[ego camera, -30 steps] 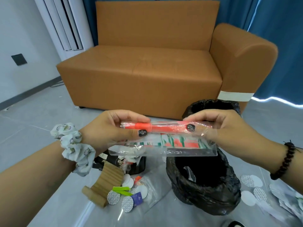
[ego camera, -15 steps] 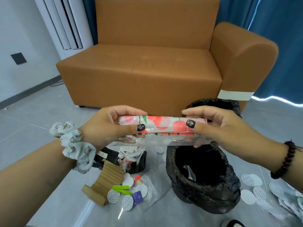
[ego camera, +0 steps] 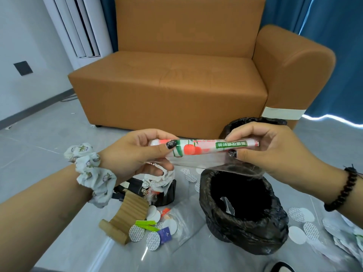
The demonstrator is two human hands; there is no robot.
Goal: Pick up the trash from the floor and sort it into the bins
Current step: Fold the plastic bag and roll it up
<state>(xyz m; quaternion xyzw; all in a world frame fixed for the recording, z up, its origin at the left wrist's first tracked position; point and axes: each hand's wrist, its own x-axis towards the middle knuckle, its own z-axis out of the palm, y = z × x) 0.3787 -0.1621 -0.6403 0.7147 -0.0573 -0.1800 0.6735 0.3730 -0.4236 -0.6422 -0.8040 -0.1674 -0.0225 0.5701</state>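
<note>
1. Head view, far left: the left hand (ego camera: 135,154), a scrunchie (ego camera: 92,171) on its wrist, pinches the left end of a rolled wrapper (ego camera: 202,149) between thumb and curled fingers.
2. Below it on the floor lie a cardboard strip (ego camera: 125,216), round foil seals (ego camera: 153,241) and a small dark bin (ego camera: 165,195) stuffed with scraps.
3. The rolled wrapper, printed with red fruit, is held in the air with its long axis running left to right, a clear film flap hanging from it.
4. The black-lined bin (ego camera: 245,228) opens just below and slightly right of the roll, so the drop looks short; the right hand is nearer its mouth.
5. The right hand (ego camera: 269,152) pinches the roll's right end, thumb underneath.
6. A brown sofa (ego camera: 176,75) stands beyond.
</note>
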